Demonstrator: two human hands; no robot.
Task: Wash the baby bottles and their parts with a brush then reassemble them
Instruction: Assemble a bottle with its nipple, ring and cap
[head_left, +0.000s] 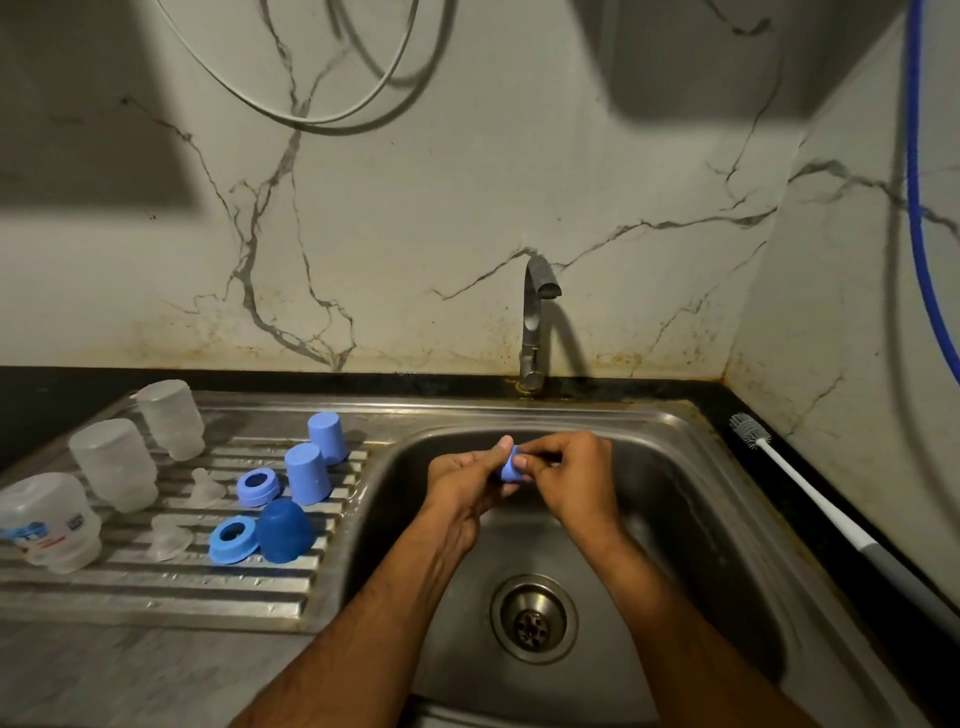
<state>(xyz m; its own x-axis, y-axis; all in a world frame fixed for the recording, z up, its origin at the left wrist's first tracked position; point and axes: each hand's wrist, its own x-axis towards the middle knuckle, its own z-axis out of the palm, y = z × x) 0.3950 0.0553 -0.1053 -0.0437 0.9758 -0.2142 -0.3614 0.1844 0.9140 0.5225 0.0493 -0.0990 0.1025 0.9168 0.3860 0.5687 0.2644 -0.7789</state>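
Over the steel sink basin (675, 519), my left hand (462, 483) and my right hand (576, 473) both pinch a small light-blue bottle ring (510, 467) between their fingertips. On the ribbed drainboard (156, 592) to the left, three clear bottles (117, 462) stand upside down. Near them are two light-blue caps (307, 473), a dark-blue cap (283, 530), two blue rings (234, 538) and two clear teats (169, 535). The white-handled bottle brush (810, 493) lies on the black counter to the right of the sink.
The tap (535, 322) stands behind the basin with no water running. A drain (533, 618) sits in the basin floor. Marble-patterned wall panels close off the back and right, with a blue hose (917, 208) hanging at the right.
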